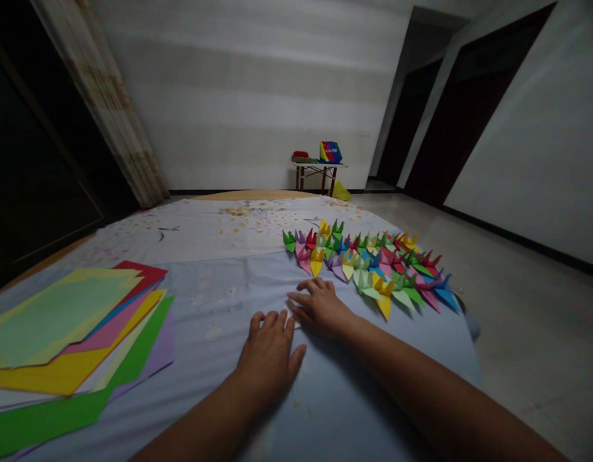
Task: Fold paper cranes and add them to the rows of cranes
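Observation:
A small piece of white folded paper (296, 324) lies on the blue tablecloth, mostly covered by my fingers. My left hand (270, 351) rests palm down at its left edge, fingers slightly bent and the thumb held apart. From the right, my right hand (321, 308) reaches over the same paper with its fingers spread and their tips on or close to it. How the paper is folded stays hidden. Several rows of colourful origami cranes (357, 263) stand beyond my right hand.
A fanned stack of coloured paper sheets (60, 314) covers the table's left side. The blue tablecloth (210, 359) meets a white flowered cloth (205, 224) farther back. Against the far wall, a small table (320, 165) carries a multicoloured box (330, 152).

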`<state>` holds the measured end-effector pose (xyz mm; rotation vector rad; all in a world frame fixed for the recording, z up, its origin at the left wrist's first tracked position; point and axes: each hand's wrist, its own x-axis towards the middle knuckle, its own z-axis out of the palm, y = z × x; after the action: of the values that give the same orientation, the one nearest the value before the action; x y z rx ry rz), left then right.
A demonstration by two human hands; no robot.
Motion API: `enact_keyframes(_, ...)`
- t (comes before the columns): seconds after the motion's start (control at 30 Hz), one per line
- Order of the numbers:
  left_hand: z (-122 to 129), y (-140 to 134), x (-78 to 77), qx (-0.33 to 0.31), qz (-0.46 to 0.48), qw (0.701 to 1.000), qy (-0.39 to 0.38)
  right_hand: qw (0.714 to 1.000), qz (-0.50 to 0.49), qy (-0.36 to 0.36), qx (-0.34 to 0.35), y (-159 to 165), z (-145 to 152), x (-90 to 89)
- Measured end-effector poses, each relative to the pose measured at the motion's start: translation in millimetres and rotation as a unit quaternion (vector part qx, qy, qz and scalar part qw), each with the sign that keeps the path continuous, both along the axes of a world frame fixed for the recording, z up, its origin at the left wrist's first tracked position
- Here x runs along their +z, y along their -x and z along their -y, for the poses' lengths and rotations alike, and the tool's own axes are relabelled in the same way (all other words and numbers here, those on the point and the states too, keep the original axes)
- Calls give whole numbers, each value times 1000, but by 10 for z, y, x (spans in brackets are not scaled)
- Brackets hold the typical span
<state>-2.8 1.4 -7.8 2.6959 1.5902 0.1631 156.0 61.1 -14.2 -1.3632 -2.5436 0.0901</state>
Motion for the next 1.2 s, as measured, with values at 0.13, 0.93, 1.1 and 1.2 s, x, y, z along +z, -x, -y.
enact_keyframes(0.13, -12, 10, -15, -10, -1, 1000, -10, 1000, -15, 12, -9, 1, 31, -55)
enact_keyframes(0.93, 67, 92, 174, -26, -33, 996, 80, 998, -54, 32, -11, -67, 90, -131)
enact_keyframes(1.1, 61, 88, 177, -32, -39, 997, 66, 999, -39, 35, 3, -73, 98, -74)
enact_keyframes(1.2, 54, 136, 159, -33, -43, 996, 72, 997, -66, 31, -4, -86, 113, -108)
